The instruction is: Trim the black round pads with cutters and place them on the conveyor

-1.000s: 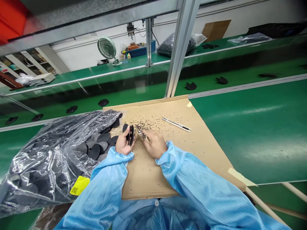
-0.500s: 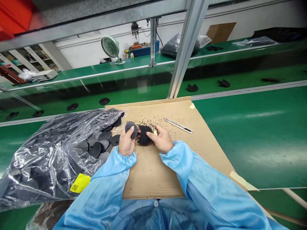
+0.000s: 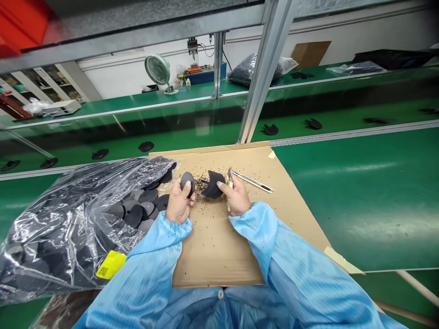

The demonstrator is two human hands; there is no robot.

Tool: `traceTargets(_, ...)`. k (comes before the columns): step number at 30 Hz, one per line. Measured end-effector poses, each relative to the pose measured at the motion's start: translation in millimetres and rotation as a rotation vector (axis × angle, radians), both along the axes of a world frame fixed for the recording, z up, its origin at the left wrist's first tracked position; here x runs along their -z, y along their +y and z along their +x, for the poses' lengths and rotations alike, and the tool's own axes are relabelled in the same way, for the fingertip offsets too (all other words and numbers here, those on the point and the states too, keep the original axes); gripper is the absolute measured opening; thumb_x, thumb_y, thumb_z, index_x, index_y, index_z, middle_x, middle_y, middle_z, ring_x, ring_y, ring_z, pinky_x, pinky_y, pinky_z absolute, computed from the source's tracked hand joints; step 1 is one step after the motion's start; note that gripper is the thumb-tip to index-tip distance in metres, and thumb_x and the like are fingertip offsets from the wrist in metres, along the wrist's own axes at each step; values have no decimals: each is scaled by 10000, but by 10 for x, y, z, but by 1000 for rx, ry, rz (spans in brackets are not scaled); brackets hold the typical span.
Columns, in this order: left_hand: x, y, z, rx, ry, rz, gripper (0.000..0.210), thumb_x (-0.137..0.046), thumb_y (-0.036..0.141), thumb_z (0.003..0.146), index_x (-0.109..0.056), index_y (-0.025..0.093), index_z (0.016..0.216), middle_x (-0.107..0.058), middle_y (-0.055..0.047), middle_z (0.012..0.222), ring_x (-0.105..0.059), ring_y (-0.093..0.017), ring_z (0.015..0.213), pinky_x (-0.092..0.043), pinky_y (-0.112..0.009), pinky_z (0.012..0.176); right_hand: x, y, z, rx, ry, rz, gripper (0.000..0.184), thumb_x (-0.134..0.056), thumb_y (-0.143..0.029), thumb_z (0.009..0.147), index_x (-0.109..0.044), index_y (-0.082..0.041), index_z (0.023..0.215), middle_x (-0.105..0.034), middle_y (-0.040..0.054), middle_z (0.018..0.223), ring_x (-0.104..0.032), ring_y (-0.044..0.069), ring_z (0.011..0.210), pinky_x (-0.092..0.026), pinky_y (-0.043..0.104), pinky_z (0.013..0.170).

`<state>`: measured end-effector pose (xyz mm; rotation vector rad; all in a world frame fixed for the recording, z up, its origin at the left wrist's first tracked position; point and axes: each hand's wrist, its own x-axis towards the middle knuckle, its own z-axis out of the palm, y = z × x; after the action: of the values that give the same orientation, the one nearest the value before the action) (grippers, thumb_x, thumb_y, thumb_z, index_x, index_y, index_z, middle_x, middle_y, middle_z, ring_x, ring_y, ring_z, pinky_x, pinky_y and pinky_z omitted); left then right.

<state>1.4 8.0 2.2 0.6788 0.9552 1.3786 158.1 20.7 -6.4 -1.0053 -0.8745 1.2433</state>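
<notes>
My left hand is closed on a dark grey round disc, its thumb on the face. In my right hand are black crescent-edged plastic pieces, seemingly stacked, pinched between thumb and fingers. That same hand also holds small nippers with pale yellow handles, jaws pointing up. A gap separates the disc from the black pieces. Tiny black scraps lie scattered below on a cardboard sheet. Just right of the right hand lies a slim utility knife.
A clear plastic bag full of dark discs lies open at the left, with a yellow label. Black parts sit spaced along the green conveyor behind. A slanted metal post rises beyond the cardboard.
My right hand has moved slightly right, pulling the black pieces away from the left hand and turning them so their curved edges show. The conveyor parts appear shifted slightly left in view.
</notes>
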Motion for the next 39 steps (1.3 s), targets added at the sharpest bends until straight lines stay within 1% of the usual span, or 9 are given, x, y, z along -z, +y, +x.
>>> traceTargets(3,38,25,-16,-32,60,15,493,-818,261,599,-508,209,979,-563,53,727,-452,-23,431,-261,-129,354,2,2,4,29,-25,7,285,-707,-321,617,-590,-183,837,-617,-25,745,-567,138,693,-484,284,710)
traceTargets(8,86,51,-45,-100,56,11,412,-811,261,599,-622,163,952,-610,21,788,-408,1,428,-263,-136,349,10,13,22,41,-57,15,280,-682,-337,640,-576,-192,855,-618,-19,759,-577,151,720,-483,300,735)
traceTargets(11,76,50,-37,-114,23,24,371,-823,253,585,-615,159,877,-632,13,785,-499,-35,502,-327,-139,388,13,15,23,62,-80,14,283,-685,-332,638,-574,-191,857,-608,-24,747,-567,147,707,-479,299,733)
traceTargets(15,82,56,-26,-144,-28,35,376,-841,248,563,-568,164,807,-664,4,768,-613,-93,645,-462,-174,546,25,12,14,55,-91,32,275,-681,-339,644,-572,-188,846,-608,-20,758,-559,145,705,-478,293,719)
traceTargets(22,116,53,-33,-68,-56,8,375,-864,304,531,-596,143,739,-665,-4,705,-616,-113,643,-499,-237,630,109,6,21,-42,-223,99,302,-661,-375,688,-580,-186,909,-585,-21,739,-534,139,680,-458,282,696)
traceTargets(25,113,47,-38,-36,-60,-33,393,-874,313,508,-592,135,717,-657,-2,684,-606,-112,638,-498,-241,624,102,-18,26,-90,-303,154,307,-653,-380,704,-568,-182,923,-572,-18,750,-523,140,683,-447,282,697)
traceTargets(29,120,50,-41,-1,-44,-72,393,-857,324,545,-589,134,761,-665,-7,725,-622,-127,689,-517,-289,689,65,-47,32,-115,-364,179,289,-643,-378,715,-560,-181,910,-569,-4,769,-523,151,709,-445,287,709)
traceTargets(33,158,62,-21,-21,27,-53,417,-852,332,548,-598,139,815,-678,-14,752,-629,-137,682,-521,-326,705,50,-54,33,-104,-399,173,280,-629,-383,723,-552,-187,907,-578,7,785,-528,163,724,-446,296,713)
traceTargets(39,193,60,8,-91,98,22,413,-856,337,533,-632,120,803,-688,-31,764,-632,-136,699,-507,-298,723,25,-77,10,-95,-462,209,243,-613,-368,733,-551,-186,882,-579,1,762,-522,156,694,-445,292,701)
